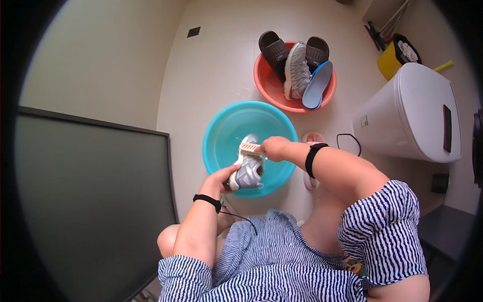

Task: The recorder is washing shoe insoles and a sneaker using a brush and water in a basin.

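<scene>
My left hand [222, 178] grips a grey and white sneaker [249, 174] near its heel, holding it over a turquoise plastic basin [215, 124]. The shoe's toe points away from me. In my right hand [276, 148] is a pale scrub brush [249, 148] with a slotted back, laid across the front part of the sneaker. The brush covers part of the shoe, and its bristles are mostly hidden. My left fingers are partly out of sight beneath the sole.
An orange basin [266, 83] beyond holds the other sneaker [297, 71], dark slide sandals [274, 51] and blue-grey insoles [317, 86]. A white toilet [426, 113] stands at right, near a yellow bin [388, 62]. A dark-framed panel [98, 196] borders the left. A floor drain [193, 32] lies farther off.
</scene>
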Tool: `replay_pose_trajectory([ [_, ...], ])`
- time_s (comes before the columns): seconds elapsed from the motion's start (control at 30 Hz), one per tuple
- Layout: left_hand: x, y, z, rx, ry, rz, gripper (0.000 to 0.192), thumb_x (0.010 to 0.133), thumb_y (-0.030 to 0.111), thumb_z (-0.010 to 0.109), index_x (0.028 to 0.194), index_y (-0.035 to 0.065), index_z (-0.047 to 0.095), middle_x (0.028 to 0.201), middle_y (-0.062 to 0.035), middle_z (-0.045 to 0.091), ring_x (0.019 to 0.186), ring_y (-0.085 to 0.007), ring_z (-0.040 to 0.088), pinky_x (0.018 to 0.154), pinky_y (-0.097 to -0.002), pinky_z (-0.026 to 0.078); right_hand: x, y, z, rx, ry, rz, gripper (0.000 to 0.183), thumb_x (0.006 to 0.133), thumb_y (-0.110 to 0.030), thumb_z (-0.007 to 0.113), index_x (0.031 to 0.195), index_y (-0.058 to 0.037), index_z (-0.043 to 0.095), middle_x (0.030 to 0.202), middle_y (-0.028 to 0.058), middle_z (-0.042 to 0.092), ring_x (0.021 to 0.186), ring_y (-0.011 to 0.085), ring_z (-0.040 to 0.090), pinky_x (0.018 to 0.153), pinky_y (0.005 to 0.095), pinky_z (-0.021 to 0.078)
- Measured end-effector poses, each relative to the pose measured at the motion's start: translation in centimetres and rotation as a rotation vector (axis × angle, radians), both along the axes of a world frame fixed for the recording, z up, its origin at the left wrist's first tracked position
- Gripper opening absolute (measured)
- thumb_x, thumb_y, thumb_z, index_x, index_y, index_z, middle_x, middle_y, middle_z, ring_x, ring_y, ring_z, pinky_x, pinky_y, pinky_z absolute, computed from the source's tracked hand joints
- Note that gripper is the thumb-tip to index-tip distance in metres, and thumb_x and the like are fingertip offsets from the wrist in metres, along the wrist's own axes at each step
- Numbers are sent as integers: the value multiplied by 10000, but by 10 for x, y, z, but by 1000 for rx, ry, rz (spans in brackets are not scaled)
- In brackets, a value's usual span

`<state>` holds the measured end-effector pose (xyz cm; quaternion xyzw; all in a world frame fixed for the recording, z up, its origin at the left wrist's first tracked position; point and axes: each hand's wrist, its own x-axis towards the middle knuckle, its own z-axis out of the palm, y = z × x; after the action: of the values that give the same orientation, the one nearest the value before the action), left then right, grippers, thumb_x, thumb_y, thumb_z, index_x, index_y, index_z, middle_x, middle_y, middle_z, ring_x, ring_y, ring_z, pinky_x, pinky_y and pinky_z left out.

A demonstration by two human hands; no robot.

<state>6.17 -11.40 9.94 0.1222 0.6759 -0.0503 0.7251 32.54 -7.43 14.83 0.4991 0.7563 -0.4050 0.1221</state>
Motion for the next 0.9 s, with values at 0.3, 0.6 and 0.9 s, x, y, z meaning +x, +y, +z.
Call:
replay_pose_trajectory([
  [0.3, -4, 8, -5, 204, 42, 150, 395, 985, 531, 589, 1213, 225, 692, 1018, 35, 746, 855, -150, 690, 626, -339, 488, -27, -9, 14, 9, 1, 24, 546, 899, -112, 590, 1384, -360, 631, 1166, 135, 718, 1074, 350, 688, 934, 445, 542],
  [0.6, -49, 42, -39, 616, 607, -137, 713, 787, 685, 736, 883, -22, 768, 792, -137, 726, 672, -237, 684, 635, -386, 535, -30, 3, 1, -26, 6, -80, 488, 887, -61, 544, 1345, -206, 630, 1230, 156, 692, 1155, 335, 663, 964, 445, 542],
  [0.9, -71, 86, -28, 589, 595, -246, 747, 821, 760, 645, 982, 44, 782, 924, -140, 747, 809, -232, 725, 678, -359, 588, -54, -19, -13, 3, 231, -262, 610, 904, -68, 505, 1500, -193, 470, 1261, 200, 671, 1162, 377, 649, 971, 473, 523],
])
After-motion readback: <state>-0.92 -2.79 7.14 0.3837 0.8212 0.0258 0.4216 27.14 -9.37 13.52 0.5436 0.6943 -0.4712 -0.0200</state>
